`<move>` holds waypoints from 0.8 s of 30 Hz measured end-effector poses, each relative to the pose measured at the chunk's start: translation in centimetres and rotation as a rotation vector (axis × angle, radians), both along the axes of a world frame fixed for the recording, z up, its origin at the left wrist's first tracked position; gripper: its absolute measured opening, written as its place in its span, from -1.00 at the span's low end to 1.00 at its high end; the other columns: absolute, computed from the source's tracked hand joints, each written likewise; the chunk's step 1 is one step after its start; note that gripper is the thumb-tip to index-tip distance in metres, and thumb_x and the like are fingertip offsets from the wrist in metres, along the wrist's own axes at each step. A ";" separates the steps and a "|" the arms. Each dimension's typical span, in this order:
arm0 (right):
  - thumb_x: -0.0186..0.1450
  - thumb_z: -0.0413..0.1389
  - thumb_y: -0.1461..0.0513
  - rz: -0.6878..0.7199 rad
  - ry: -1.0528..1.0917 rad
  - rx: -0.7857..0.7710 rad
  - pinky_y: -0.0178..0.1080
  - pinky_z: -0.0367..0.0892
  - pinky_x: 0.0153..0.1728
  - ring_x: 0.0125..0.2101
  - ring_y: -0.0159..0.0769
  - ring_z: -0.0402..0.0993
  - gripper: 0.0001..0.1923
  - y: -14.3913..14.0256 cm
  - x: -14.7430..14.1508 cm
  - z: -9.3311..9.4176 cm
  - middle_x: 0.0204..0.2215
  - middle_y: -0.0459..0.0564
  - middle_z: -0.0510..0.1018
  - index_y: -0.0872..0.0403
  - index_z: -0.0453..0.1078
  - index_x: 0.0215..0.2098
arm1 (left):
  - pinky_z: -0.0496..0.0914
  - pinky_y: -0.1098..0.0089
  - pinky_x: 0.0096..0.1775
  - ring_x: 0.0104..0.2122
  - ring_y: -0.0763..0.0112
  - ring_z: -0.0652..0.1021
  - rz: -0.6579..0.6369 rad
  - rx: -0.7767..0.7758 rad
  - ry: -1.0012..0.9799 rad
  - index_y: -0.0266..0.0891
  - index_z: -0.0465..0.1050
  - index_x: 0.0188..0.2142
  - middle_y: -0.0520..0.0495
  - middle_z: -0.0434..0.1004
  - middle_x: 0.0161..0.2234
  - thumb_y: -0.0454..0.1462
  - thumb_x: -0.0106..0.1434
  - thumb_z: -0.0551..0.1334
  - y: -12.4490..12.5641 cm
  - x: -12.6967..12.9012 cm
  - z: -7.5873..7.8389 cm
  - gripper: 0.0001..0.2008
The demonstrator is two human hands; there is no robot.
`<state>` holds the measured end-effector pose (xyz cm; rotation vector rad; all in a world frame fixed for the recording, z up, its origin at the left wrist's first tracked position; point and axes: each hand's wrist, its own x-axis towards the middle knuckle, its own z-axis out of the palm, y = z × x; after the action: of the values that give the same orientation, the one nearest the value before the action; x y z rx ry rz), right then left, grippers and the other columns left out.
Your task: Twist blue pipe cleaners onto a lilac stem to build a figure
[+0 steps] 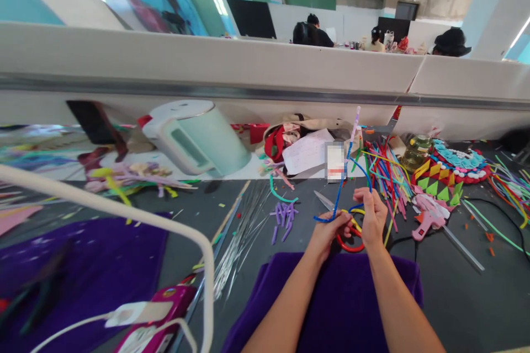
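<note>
My left hand (332, 233) is closed on a bent blue pipe cleaner (338, 193). One straight length of it rises from the fingers and meets a pale lilac strip at the top. My right hand (371, 216) has its fingers pinched on the curved blue length, which arches over from the upright part. Just behind and below both hands lie scissors (356, 248) with red and yellow handles, partly hidden by the fingers. Several short purple pieces (284, 217) lie left of the hands. A folded purple cloth (389, 278) is under my forearms.
Thin silver wires (238, 248) lie to the left, near a pale green kettle (199, 138). A pink glue gun (430, 214), coloured pipe cleaners (387, 174) and a glass jar (415, 153) are on the right. A white tubular bar (165, 212) crosses the left foreground.
</note>
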<state>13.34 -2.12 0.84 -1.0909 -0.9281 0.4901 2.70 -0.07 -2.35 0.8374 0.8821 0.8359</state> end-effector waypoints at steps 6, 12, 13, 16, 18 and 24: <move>0.30 -0.03 0.10 0.022 0.024 -0.016 -0.29 0.32 -0.35 -0.41 -0.37 0.40 -0.72 -0.2 -0.2 0.1 -0.42 -0.04 0.46 0.11 0.38 -0.37 | 0.41 0.49 -0.54 -0.64 0.54 0.44 0.065 -0.008 0.015 -0.36 0.47 -0.52 -0.03 0.47 -0.60 -0.19 -0.11 0.40 0.2 -0.1 -0.2 -0.74; 0.27 0.04 0.12 0.048 0.275 0.024 -0.37 0.30 -0.52 -0.64 -0.51 0.28 -0.81 0.2 -0.1 -0.3 -0.54 -0.16 0.43 0.08 0.32 -0.26 | 0.37 0.50 -0.59 -0.68 0.54 0.41 0.144 0.069 0.065 -0.36 0.46 -0.53 0.00 0.45 -0.63 -0.18 -0.10 0.38 0.0 0.3 -0.5 -0.74; 0.26 0.04 0.13 0.049 0.320 0.035 -0.37 0.31 -0.53 -0.65 -0.51 0.27 -0.82 0.3 0.0 -0.4 -0.57 -0.18 0.41 0.08 0.31 -0.27 | 0.37 0.50 -0.60 -0.68 0.54 0.41 0.142 0.067 0.065 -0.36 0.46 -0.53 -0.01 0.45 -0.64 -0.18 -0.10 0.38 0.0 0.3 -0.5 -0.74; 0.23 0.07 0.15 0.038 0.454 0.072 -0.34 0.36 -0.47 -0.60 -0.49 0.36 -0.85 0.6 0.6 -0.4 -0.53 -0.17 0.45 0.07 0.31 -0.34 | 0.36 0.50 -0.60 -0.68 0.53 0.42 0.129 0.058 0.059 -0.36 0.47 -0.52 -0.02 0.46 -0.63 -0.20 -0.11 0.38 -0.1 0.4 -0.5 -0.75; 0.20 0.10 0.16 0.040 0.544 0.103 -0.30 0.39 -0.42 -0.54 -0.46 0.42 -0.86 0.8 1.1 -0.4 -0.46 -0.14 0.49 0.07 0.30 -0.36 | 0.36 0.51 -0.60 -0.67 0.54 0.42 0.117 0.056 0.054 -0.36 0.48 -0.52 -0.03 0.46 -0.63 -0.21 -0.10 0.37 -0.1 0.4 -0.5 -0.77; 0.21 0.09 0.10 0.139 0.587 0.029 -0.43 0.23 -0.68 -0.76 -0.55 0.16 -0.81 0.8 1.4 -0.3 -0.69 -0.27 0.33 0.07 0.29 -0.34 | 0.34 0.52 -0.62 -0.70 0.56 0.39 0.169 0.084 0.047 -0.37 0.47 -0.53 0.00 0.43 -0.66 -0.23 -0.10 0.36 0.0 0.4 -0.5 -0.79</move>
<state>14.70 -1.36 0.58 -0.7894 -0.4893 0.8540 3.14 -0.06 -2.87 0.8668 0.9747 1.0100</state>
